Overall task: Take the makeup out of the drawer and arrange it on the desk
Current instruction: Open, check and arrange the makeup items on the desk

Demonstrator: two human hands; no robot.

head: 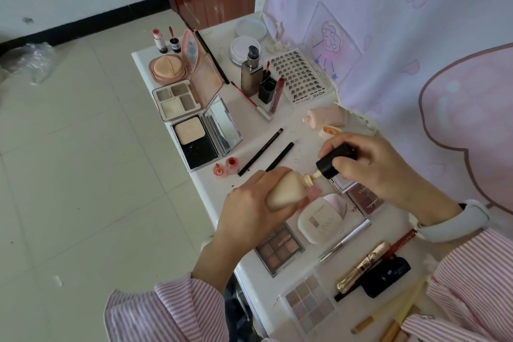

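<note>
While the left hand (249, 203) curls around the beige foundation bottle (286, 190) over the white desk (222, 191), its lower half stays hidden. At three o'clock, the right hand (374, 169) pinches the black cap (333, 159) just off the nozzle, applicator tip barely visible.

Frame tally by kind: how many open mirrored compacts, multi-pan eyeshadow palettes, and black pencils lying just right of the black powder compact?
Open mirrored compacts: 2
Eyeshadow palettes: 4, one partly hidden
Black pencils: 2
Total: 8
</note>
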